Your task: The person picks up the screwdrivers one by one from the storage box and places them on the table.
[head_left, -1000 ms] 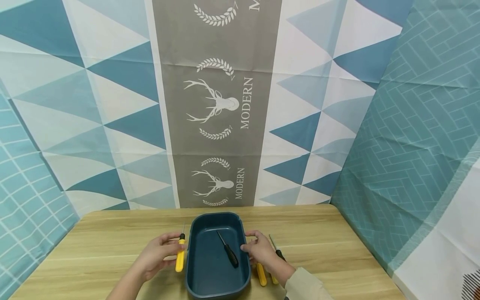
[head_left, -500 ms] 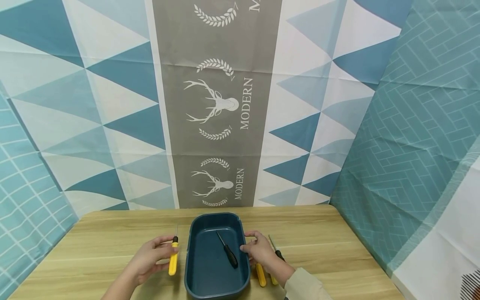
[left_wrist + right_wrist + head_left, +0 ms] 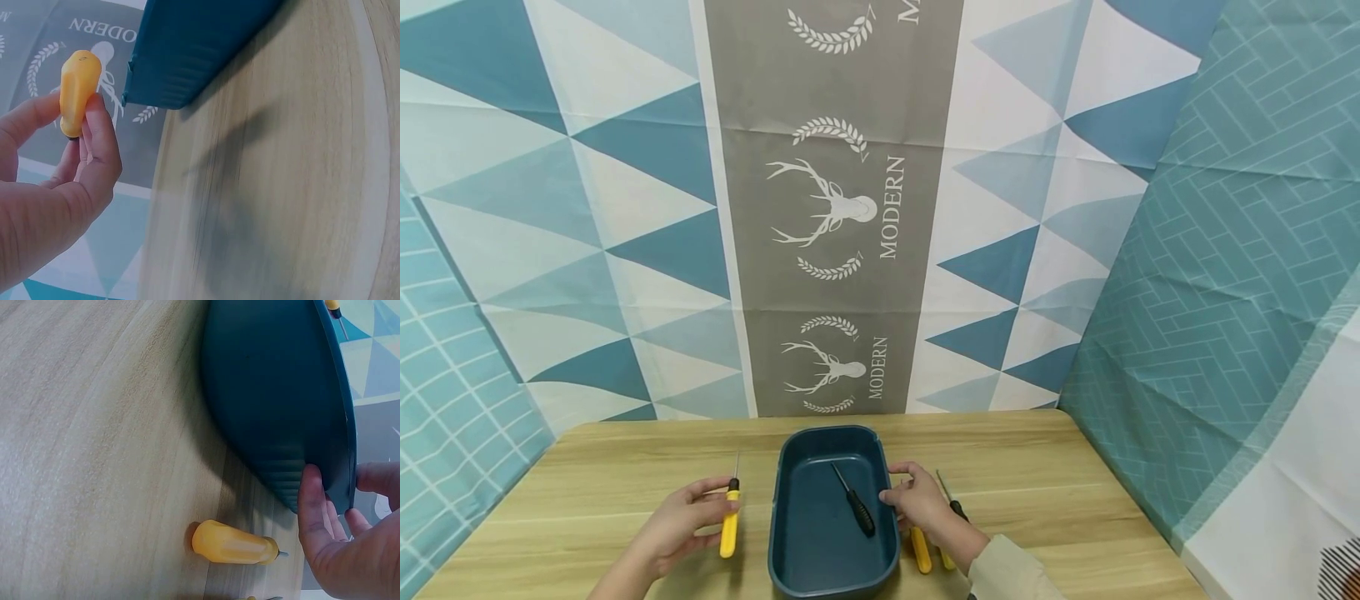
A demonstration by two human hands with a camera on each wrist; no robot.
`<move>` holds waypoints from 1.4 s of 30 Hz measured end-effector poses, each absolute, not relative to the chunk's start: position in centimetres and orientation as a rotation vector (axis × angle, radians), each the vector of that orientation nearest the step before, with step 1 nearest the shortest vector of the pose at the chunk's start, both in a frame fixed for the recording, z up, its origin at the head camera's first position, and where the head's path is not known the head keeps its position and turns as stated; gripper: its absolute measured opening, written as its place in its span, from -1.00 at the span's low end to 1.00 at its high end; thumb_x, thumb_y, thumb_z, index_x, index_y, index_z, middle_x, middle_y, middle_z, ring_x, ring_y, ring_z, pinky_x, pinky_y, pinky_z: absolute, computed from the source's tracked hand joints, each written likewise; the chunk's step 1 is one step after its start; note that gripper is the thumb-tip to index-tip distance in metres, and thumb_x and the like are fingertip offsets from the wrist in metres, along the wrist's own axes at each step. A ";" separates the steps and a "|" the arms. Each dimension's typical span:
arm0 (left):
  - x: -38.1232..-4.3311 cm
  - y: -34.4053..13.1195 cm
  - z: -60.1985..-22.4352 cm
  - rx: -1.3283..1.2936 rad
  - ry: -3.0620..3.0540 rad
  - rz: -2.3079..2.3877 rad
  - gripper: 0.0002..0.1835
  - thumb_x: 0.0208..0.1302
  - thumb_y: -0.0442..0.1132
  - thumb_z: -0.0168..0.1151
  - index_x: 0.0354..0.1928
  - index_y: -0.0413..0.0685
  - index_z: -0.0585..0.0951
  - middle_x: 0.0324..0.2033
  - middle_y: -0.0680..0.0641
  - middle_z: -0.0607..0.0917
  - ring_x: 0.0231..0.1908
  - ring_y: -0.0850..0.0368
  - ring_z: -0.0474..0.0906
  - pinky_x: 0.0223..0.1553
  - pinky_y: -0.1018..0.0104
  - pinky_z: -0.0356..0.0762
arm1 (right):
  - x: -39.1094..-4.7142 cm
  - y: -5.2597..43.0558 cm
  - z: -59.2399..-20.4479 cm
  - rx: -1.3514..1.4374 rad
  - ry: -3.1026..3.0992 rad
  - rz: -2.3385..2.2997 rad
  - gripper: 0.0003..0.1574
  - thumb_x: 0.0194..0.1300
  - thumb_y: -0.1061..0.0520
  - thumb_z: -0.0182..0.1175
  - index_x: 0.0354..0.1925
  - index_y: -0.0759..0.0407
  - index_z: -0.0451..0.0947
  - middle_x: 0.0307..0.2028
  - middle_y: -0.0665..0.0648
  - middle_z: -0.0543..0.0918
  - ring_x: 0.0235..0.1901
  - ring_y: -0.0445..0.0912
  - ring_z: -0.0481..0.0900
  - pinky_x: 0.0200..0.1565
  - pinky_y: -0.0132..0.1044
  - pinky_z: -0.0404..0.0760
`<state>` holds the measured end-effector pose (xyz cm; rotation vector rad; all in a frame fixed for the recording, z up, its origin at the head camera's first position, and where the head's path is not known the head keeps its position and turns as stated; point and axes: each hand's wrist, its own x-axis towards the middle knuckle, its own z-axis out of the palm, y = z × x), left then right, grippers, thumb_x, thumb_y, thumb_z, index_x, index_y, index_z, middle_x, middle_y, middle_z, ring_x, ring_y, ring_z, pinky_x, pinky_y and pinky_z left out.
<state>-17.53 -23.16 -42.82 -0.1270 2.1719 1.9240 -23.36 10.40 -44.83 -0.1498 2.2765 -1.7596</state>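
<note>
My left hand [image 3: 673, 525] pinches a screwdriver [image 3: 729, 533] with a yellow handle and black collar between thumb and fingers. Its thin shaft points away from me, and the hand hovers over the table left of a dark blue plastic bin [image 3: 831, 567]. In the left wrist view the yellow handle's butt end [image 3: 80, 78] faces the camera. My right hand [image 3: 928, 504] holds the bin's right wall, with fingers outside and the thumb at the rim. Inside the bin lies a black-handled screwdriver [image 3: 859, 510], tilted.
Right of the bin, partly under my right forearm, lie a yellow-handled screwdriver [image 3: 921, 550] and another screwdriver [image 3: 955, 507] with a black collar. The wooden table [image 3: 587, 492] ends at a patterned cloth backdrop [image 3: 827, 250].
My left hand has moved left with the yellow screwdriver, away from the bin's left side. The right hand stays on the bin, which has barely shifted.
</note>
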 end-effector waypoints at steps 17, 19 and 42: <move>-17.3 -25.1 -42.9 -0.119 2.141 1.890 -0.22 0.27 -0.18 0.15 0.34 -0.48 0.02 0.10 -0.38 0.42 -0.14 0.08 0.55 -0.15 0.13 0.57 | -23.2 10.4 -44.5 -0.131 2.268 -1.771 -0.43 0.20 0.23 0.21 0.16 0.29 0.30 -0.39 0.13 0.56 -0.52 -0.10 0.52 -0.48 -0.24 0.61; -17.3 -25.3 -42.9 -0.116 2.146 1.883 -0.22 0.27 -0.18 0.15 0.34 -0.49 0.02 0.07 -0.32 0.46 -0.14 0.08 0.56 -0.15 0.13 0.57 | -23.2 10.4 -44.5 -0.130 2.267 -1.771 -0.43 0.20 0.23 0.21 0.16 0.29 0.30 -0.39 0.14 0.56 -0.51 -0.10 0.52 -0.48 -0.24 0.61; -17.2 -27.4 -43.9 -0.180 2.147 1.872 -0.20 0.26 -0.18 0.16 0.35 -0.47 0.01 0.06 -0.30 0.51 -0.09 0.09 0.57 -0.11 0.07 0.59 | -23.1 10.3 -44.3 -0.121 2.270 -1.765 -0.42 0.20 0.24 0.21 0.16 0.30 0.30 -0.42 0.11 0.54 -0.55 -0.12 0.45 -0.50 -0.27 0.58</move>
